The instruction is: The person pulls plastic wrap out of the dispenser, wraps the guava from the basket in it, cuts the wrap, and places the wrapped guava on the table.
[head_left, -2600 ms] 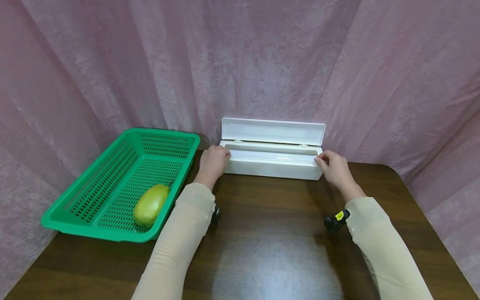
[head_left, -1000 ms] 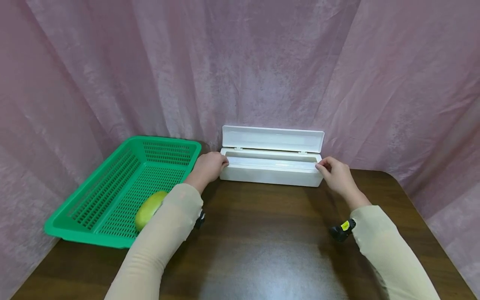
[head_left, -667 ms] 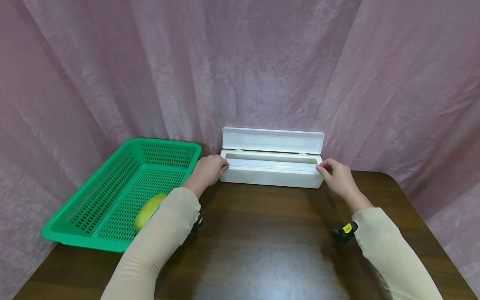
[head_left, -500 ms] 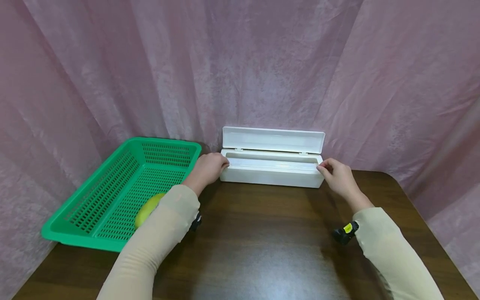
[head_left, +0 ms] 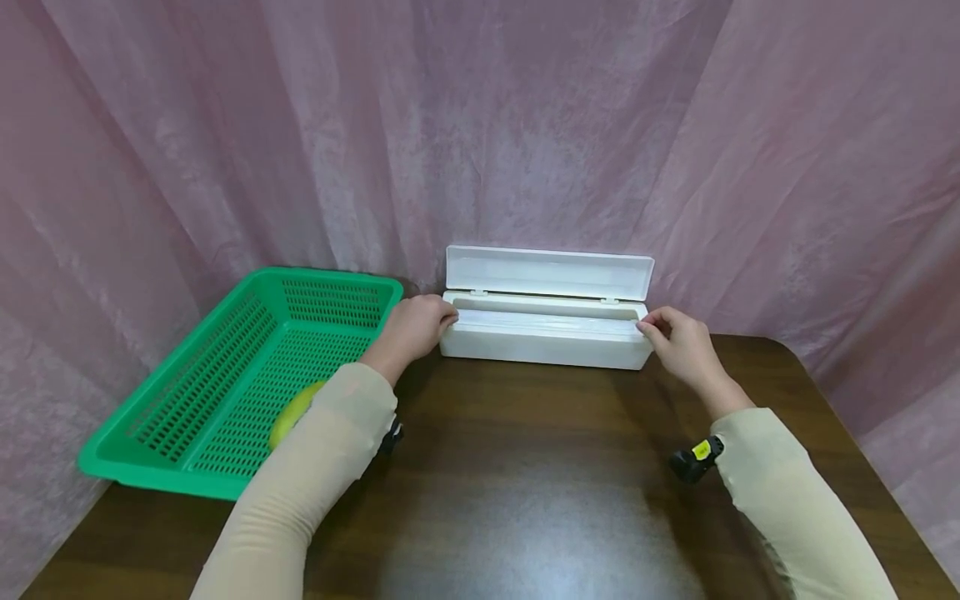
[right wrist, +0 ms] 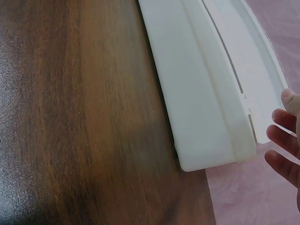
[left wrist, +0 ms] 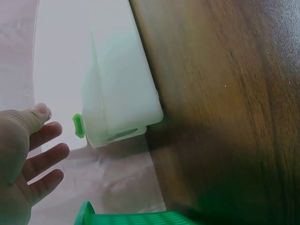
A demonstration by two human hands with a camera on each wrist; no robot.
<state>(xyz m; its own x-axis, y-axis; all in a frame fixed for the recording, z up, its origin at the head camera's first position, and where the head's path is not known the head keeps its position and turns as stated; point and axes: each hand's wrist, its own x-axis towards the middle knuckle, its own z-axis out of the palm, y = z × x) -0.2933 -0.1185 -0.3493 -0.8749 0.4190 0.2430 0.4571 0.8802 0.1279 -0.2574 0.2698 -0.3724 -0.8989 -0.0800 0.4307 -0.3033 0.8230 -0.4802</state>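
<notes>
A long white cling film dispenser box [head_left: 543,348] stands at the back of the table with its lid [head_left: 550,272] raised. A strip of clear cling film [head_left: 547,323] shows along its front opening. At the left end my left hand [head_left: 415,327] pinches the film's edge between thumb and fingertips. My right hand [head_left: 678,343] pinches at the right end, thumb and forefinger together. In the left wrist view, the other fingers of the left hand [left wrist: 28,154] are spread by the box's end, near a green tab [left wrist: 78,125]. The right hand [right wrist: 286,136] also appears by its end of the box.
A green plastic basket [head_left: 93,462] stands on the left of the brown wooden table [head_left: 525,467]. In it lies a yellow-green oval fruit [head_left: 288,414], partly hidden by the left sleeve. Pink curtains [head_left: 480,125] hang right behind the box.
My left forearm has swung left, now covering part of the fruit. Both hands stay at the box's ends, the right slightly farther right. The view has tilted a little.
</notes>
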